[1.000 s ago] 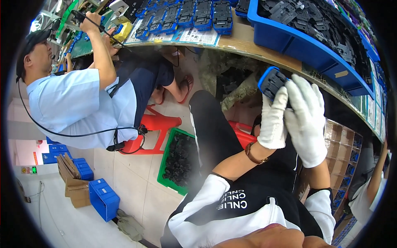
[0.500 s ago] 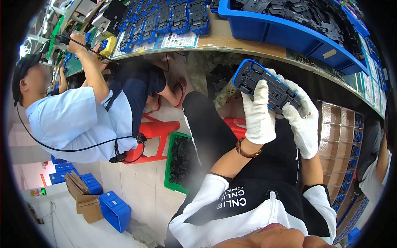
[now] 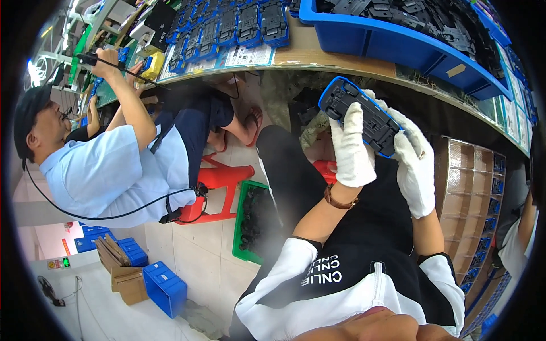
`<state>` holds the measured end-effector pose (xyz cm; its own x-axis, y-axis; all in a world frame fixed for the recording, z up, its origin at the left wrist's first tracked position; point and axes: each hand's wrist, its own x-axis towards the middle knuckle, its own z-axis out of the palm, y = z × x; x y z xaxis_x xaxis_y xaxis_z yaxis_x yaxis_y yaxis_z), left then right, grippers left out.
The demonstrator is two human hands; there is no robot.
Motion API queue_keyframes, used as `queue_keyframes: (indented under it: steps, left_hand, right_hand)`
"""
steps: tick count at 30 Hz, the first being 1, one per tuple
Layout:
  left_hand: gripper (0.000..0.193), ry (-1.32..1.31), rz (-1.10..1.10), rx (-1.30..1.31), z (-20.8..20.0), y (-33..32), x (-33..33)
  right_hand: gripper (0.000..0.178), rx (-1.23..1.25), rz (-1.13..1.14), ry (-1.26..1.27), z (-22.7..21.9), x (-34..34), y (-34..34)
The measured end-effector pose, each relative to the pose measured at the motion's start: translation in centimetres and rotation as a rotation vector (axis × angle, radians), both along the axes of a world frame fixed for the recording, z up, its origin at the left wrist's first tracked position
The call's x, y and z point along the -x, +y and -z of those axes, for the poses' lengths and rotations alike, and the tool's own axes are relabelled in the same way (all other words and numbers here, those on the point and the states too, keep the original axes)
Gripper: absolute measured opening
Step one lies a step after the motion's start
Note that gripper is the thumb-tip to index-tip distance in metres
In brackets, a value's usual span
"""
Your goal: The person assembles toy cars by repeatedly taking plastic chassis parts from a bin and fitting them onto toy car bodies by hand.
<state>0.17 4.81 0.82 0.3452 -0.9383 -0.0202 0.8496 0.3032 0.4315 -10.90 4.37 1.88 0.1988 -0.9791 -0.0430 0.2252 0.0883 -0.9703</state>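
A toy car (image 3: 380, 126) is held bottom up in front of me, its black chassis facing me and a blue body edge showing around it. My left hand (image 3: 354, 156), in a white knitted glove, is closed around its left side, with fingers lying over the chassis. My right hand (image 3: 416, 173), gloved the same way, grips the car's near right end, its thumb by the corner and its fingers along the far side. Part of the far side is hidden behind the gloves.
Rows of similar blue-and-black cars (image 3: 247, 25) stand on the workbench (image 3: 318, 59), left of a blue bin (image 3: 398, 54) of black parts. A green crate (image 3: 242, 227) sits on the floor near a red stool (image 3: 222, 179) with a seated co-worker (image 3: 108, 165). At right stands a partitioned carton (image 3: 460, 182).
My right fingers have shifted at the car's near end, which now shows more of its blue edge. The car stays in both hands. The view has shifted slightly.
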Motion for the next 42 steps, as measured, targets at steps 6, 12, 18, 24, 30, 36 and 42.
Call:
queue_keyframes:
  steps: [6,12,18,24,30,36,42]
  left_hand:
    - [0.04,-0.119,-0.128,0.038,-0.5,0.4,0.9]
    - [0.038,-0.118,-0.056,-0.099,-0.6,-0.2,0.3]
    - [0.033,-0.167,-0.137,-0.079,-0.5,-0.5,-0.4]
    - [0.066,-0.345,0.027,-0.199,3.6,-0.6,0.5]
    - [0.06,-0.581,-0.202,-0.302,0.7,-0.2,-4.1]
    - [0.06,-0.604,-0.277,-0.278,0.4,-0.2,-6.4]
    - [0.053,-0.519,-0.286,-0.299,0.5,-0.4,-7.3]
  right_hand:
    - [0.039,0.07,0.071,-0.077,0.4,-0.7,0.2]
    - [0.044,0.109,0.009,0.016,0.0,0.1,-0.6]
    - [0.057,0.06,-0.056,-0.036,0.2,-1.4,-0.1]
    - [0.057,0.095,0.075,0.07,2.5,-0.8,-0.1]
    - [0.061,0.015,-0.156,0.036,1.9,-2.5,0.1]
    - [0.038,-0.073,-0.161,0.202,2.5,-1.4,-0.9]
    - [0.03,-0.06,-0.254,0.343,3.6,-0.9,-1.6]
